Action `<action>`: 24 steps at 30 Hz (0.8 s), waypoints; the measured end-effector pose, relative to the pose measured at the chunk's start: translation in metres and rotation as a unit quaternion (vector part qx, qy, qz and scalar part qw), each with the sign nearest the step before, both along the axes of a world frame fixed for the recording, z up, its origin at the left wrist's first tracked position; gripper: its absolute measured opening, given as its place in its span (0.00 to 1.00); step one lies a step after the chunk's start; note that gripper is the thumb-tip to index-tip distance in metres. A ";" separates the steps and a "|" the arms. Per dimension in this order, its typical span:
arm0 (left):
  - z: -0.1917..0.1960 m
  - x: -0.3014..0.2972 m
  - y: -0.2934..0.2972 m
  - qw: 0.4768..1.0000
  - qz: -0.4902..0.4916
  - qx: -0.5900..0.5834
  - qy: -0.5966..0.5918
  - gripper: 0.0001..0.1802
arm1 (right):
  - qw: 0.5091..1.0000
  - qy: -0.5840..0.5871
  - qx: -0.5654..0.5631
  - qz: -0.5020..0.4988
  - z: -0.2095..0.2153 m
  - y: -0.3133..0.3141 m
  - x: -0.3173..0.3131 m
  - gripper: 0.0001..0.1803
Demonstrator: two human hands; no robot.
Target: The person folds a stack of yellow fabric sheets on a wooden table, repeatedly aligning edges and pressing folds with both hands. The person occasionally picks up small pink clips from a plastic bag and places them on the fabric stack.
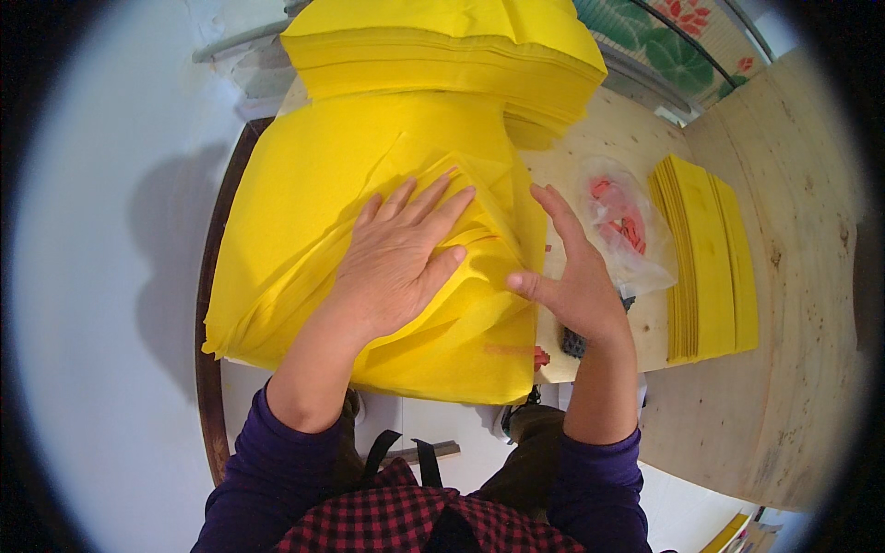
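Resting flat, fingers spread, your left hand (392,258) touches the yellow fabric sheets (309,207) on the tabletop (636,120), their folds (286,295) slanting away rightward. Your empty right hand (588,290), thumb wide, hovers to their right.

Left hand (395,260) flat on yellow sheets (309,207)

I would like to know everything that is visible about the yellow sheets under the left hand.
The yellow sheets are bright, thin and soft-looking, like nonwoven fabric, and lie in several layers. They are smooth toward the far left, but rumpled with diagonal folds near the middle; a faint reddish mark shows at the lower right. The left hand rests on them, fingers spread. The right hand is open by their right edge; contact is unclear. A taller yellow stack rises behind them.
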State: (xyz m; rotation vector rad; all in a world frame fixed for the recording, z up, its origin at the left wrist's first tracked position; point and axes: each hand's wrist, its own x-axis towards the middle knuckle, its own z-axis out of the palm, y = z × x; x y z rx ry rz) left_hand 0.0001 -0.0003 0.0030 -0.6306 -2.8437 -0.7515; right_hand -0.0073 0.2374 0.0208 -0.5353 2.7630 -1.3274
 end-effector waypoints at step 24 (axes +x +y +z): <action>-0.002 -0.002 -0.001 1.000 -0.001 0.004 -0.006 0.33 | 0.998 -0.012 -0.020 -0.064 -0.016 -0.013 -0.009 0.49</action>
